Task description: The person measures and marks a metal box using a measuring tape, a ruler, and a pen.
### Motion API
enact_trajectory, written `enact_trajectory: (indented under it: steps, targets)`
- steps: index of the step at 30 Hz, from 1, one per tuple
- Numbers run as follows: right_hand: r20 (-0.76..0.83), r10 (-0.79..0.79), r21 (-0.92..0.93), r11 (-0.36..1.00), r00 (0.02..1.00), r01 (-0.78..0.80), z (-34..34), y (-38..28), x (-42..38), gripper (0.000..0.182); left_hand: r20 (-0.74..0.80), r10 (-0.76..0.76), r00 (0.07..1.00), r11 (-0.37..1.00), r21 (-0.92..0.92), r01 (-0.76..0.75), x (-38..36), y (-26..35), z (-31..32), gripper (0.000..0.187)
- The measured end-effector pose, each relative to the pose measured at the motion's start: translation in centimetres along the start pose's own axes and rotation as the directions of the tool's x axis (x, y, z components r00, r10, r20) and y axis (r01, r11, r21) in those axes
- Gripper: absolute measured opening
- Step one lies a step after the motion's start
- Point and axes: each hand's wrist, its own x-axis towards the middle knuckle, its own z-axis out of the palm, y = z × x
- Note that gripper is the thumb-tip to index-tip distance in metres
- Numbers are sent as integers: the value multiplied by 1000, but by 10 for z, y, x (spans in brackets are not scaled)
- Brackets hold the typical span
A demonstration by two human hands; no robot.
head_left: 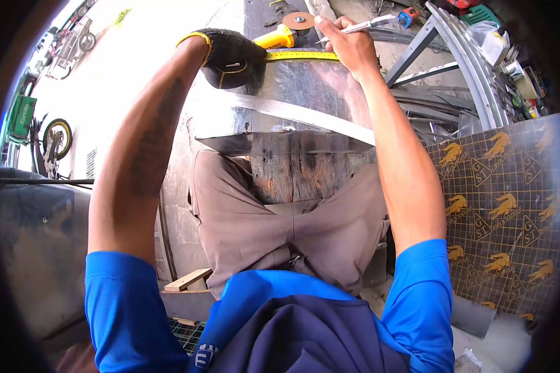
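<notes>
My left hand (231, 48), in a black glove with a yellow cuff, is closed around a black tape measure (233, 76). Its yellow blade (302, 55) runs rightward across a shiny metal sheet (311, 84). In my bare right hand (353, 51) a slim silver-white pen-like marker (364, 26) is pinched, its tip pointing left just above the blade. Beyond the blade lies a yellow angle grinder (275, 40) with a brown disc (299, 21). A pale flat metal strip (298, 112) crosses the sheet nearer to me.
Scorched wood (302, 174) shows between my knees under the sheet's near edge. On the right stand a grey metal frame (417, 46) and a board with crocodile prints (498, 217). A red-and-blue tool (408, 17) lies at the far right. Parked motorbikes (55, 140) are on the left.
</notes>
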Motion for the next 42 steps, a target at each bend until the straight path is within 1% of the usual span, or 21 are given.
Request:
enact_trajectory:
  steps: [1,3,4,5,7,8,11,16,18,20,21,23,27,30,32,36,38,39,41,42]
  targets:
    - [0,9,1,1000,1000,-9,0,0,-1,52,9,-1,1000,1000,3,1,3,-1,0,39]
    - [-42,-48,-139,989,998,42,-1,-1,0,44,83,-38,996,996,-73,44,8,-4,-2,39]
    - [-48,-67,-174,983,997,58,-1,-2,1,38,128,-35,991,985,-161,56,11,-8,-1,38]
    - [-51,-61,-172,984,997,52,0,1,2,38,132,-35,991,986,-156,56,10,-7,0,38]
    - [-64,-116,-234,967,991,98,1,4,6,38,66,28,997,998,-59,-24,8,-6,0,38]
    - [-61,-88,-200,977,994,74,2,5,5,39,67,30,997,998,-58,-26,9,-6,0,38]
    - [-51,-81,-236,970,995,67,2,6,6,41,87,24,996,996,-89,-16,11,-9,1,38]
    - [-44,-73,-231,971,996,61,3,7,8,42,118,17,993,990,-141,0,16,-14,0,38]
    - [-26,-75,-245,967,997,67,3,8,9,42,111,13,994,992,-127,2,14,-12,0,38]
    - [-43,-93,-287,955,995,77,3,8,9,42,96,6,995,995,-96,4,11,-10,0,38]
    - [-43,-94,-287,955,995,78,3,8,8,42,89,3,996,997,-81,4,10,-9,-1,38]
    - [-40,-95,-230,970,995,84,4,9,7,42,80,2,997,998,-65,3,9,-8,-2,38]
    - [-40,-114,-243,965,993,101,4,10,9,41,80,8,997,997,-83,-2,8,-7,0,37]
    - [-48,-126,-220,969,991,112,4,7,7,40,71,13,997,995,-100,-5,7,-6,1,37]
    - [-69,-85,-179,981,994,72,5,6,5,40,67,11,998,996,-94,-5,7,-7,0,37]
    - [-36,-109,-221,970,993,98,4,6,7,40,63,10,998,996,-83,-5,7,-8,-1,38]
    - [-90,-92,-188,979,992,74,5,4,5,38,60,11,998,997,-80,-6,7,-7,-2,38]
    - [-91,-93,-189,979,991,74,6,3,4,38,69,-3,998,998,-61,7,5,-4,-2,38]
    - [-93,8,-99,995,996,-17,5,2,2,40,77,-14,997,999,-46,17,7,-5,-2,38]
    - [-92,4,-102,995,996,-13,5,1,0,40,60,6,998,998,-68,-2,10,-10,-1,39]
